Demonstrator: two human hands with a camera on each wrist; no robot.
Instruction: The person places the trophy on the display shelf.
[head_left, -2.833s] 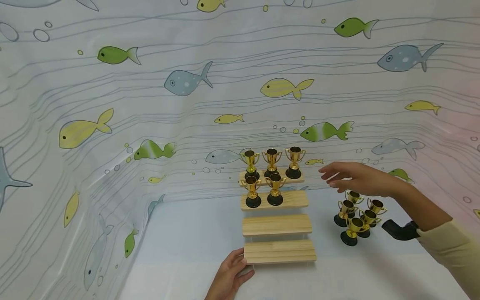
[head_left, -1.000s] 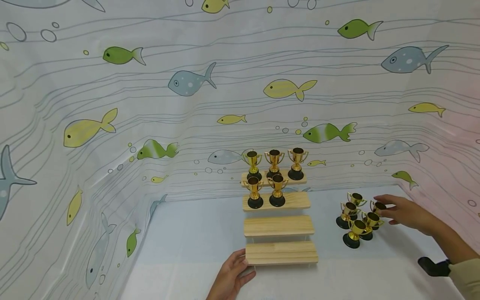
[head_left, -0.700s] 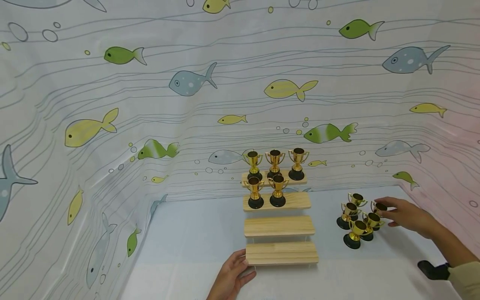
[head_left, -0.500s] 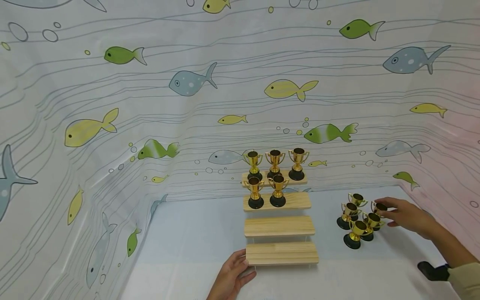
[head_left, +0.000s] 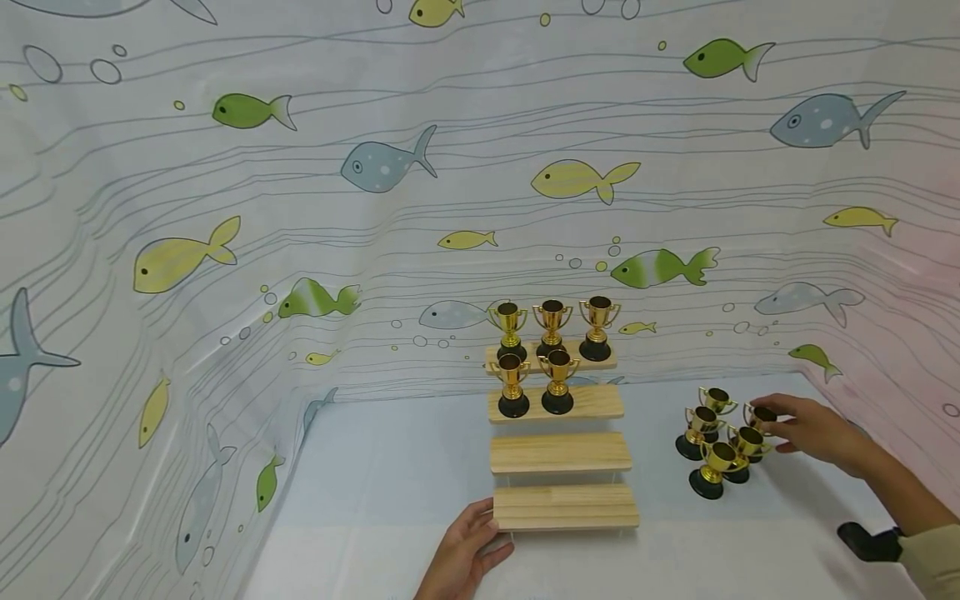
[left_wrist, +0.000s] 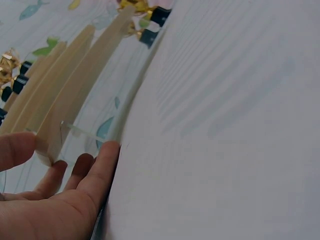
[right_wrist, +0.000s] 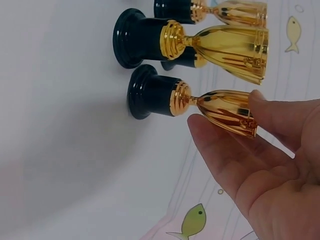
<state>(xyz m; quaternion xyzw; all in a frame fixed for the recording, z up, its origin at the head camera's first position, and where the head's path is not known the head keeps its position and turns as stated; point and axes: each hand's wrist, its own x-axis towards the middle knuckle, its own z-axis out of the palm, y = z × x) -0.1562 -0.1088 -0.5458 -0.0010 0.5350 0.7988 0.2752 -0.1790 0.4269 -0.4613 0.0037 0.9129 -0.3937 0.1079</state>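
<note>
A four-tier wooden display stand point(head_left: 561, 452) with clear supports stands in the middle of the head view. My left hand point(head_left: 463, 550) holds the left end of its lowest board point(left_wrist: 82, 82), thumb on one side and fingers beneath. Over on the right, my right hand point(head_left: 813, 429) grips a small gold trophy cup point(right_wrist: 227, 111) with a black base, thumb at the rim and fingers along the bowl. That trophy is at the right rear of a cluster, upright on the table in the head view. Another gold trophy point(right_wrist: 227, 47) stands right beside it.
Three trophies stand on the top tier, among them a right-hand trophy point(head_left: 598, 321). Two more, including a left trophy point(head_left: 513, 387), are on the second tier. The front trophy point(head_left: 717, 467) belongs to the cluster. A fish-patterned sheet point(head_left: 480, 108) backs the white table point(head_left: 360, 483).
My right hand has come down from above the cluster, over to the right, and now grips the rear right trophy. The left hand has stayed on the stand. The head view has shifted slightly.
</note>
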